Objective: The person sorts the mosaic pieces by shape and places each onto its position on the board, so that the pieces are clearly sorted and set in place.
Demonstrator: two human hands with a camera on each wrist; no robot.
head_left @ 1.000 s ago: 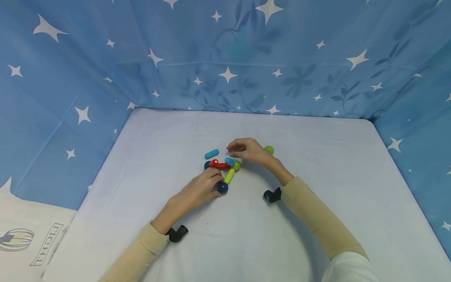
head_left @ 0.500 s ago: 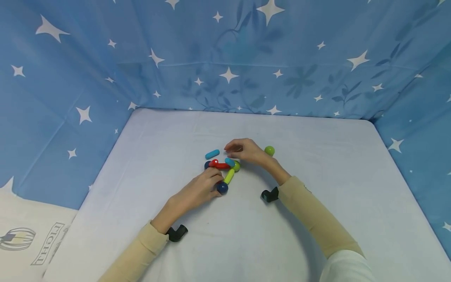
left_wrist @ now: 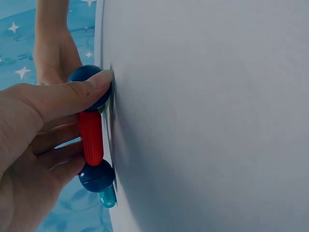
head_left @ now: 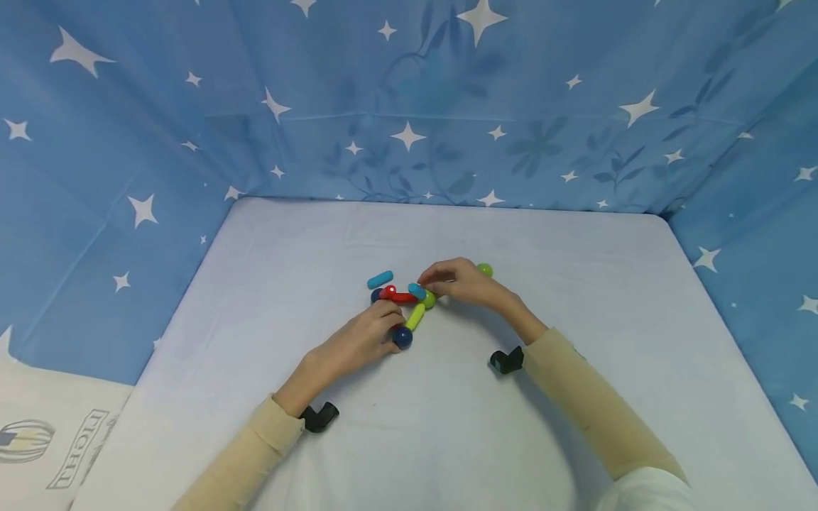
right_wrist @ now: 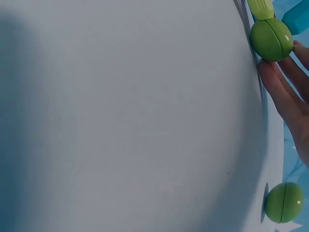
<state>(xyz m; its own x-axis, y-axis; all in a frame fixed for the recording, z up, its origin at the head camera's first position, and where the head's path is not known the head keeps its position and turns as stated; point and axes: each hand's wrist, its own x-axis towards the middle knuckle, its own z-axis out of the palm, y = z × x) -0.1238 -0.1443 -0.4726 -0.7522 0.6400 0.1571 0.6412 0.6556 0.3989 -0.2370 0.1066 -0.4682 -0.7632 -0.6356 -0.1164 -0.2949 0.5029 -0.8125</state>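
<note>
A triangle-like build of toy balls and rods lies mid-table in the head view. My left hand grips its near corner, thumb over a dark blue ball and fingers behind a red rod. Another dark blue ball joins that rod's other end. A yellow-green rod runs to a green ball, where a light blue rod also sticks out. My right hand holds this green ball between its fingertips. A second red rod spans the far side.
One loose light blue rod lies just behind the build. Beyond my right hand sits a separate green ball. Black wrist mounts hang under both forearms. A starred blue curtain surrounds the white table.
My right hand has come down slightly toward me, from beside the light blue rod onto the green ball. The left hand keeps its grip; the view has shifted slightly.
</note>
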